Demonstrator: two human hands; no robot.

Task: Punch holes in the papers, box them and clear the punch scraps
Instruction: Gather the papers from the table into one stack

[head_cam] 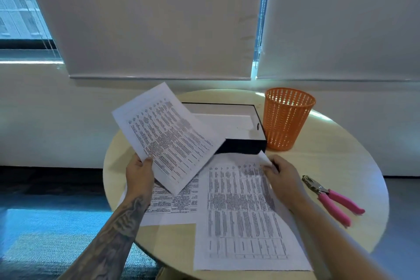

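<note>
**A:** Your left hand (139, 174) is gripping a printed sheet (168, 136) by its lower corner, thumb on top and fingers curled beneath. The sheet is tilting up over the left side of the round table (341, 166), and its far edge is overlapping the black box (241, 145).

**B:** Your right hand (281, 173) is pinching the upturned top right corner of the flat sheet (245, 211), just in front of the box's near wall. That sheet is lying toward the near edge, its bottom edge close to the rim.

**A:** A third sheet (172, 209) is lying under both, reaching the left rim beside your forearm.

**B:** The box is sitting open toward the far edge. The orange mesh bin (286, 118) is standing upright at its right wall; you cannot tell whether they are touching.

**A:** The pink-handled hole punch (331, 198) is lying near the right edge, apart from the papers, jaws pointing toward the far left. A strip of tabletop is showing between the punch and the bin.
</note>
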